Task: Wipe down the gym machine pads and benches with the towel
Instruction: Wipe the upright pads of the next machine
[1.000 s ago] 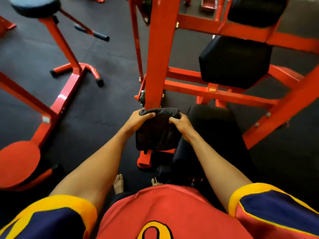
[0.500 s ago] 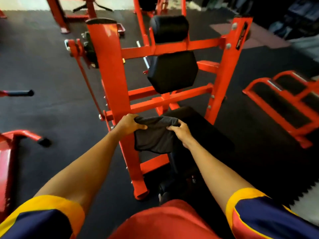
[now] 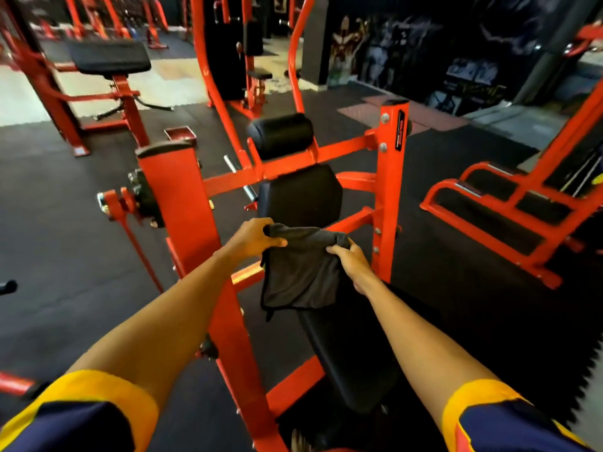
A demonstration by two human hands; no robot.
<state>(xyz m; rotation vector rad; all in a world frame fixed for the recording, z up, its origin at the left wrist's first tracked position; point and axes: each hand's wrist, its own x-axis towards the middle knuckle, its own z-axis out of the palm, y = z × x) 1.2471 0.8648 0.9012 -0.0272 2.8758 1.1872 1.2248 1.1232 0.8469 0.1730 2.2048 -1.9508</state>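
Both hands grip the dark grey towel [image 3: 300, 272] by its top edge: the left hand [image 3: 251, 238] and the right hand [image 3: 349, 259] each have their fingers curled over a corner. The cloth hangs spread between them, above the far end of the black seat pad [image 3: 352, 353] and just before the upright pad [image 3: 303, 194]. A small red tray [image 3: 180, 133] sits behind the red frame [image 3: 182, 207]; its contents cannot be told

Both my arms [image 3: 182, 314] stretch forward. My left hand [image 3: 251, 238] grips the upper left corner of the towel [image 3: 300, 275], thumb laid over it; my right hand [image 3: 350, 259] grips its upper right corner, fingers curled.
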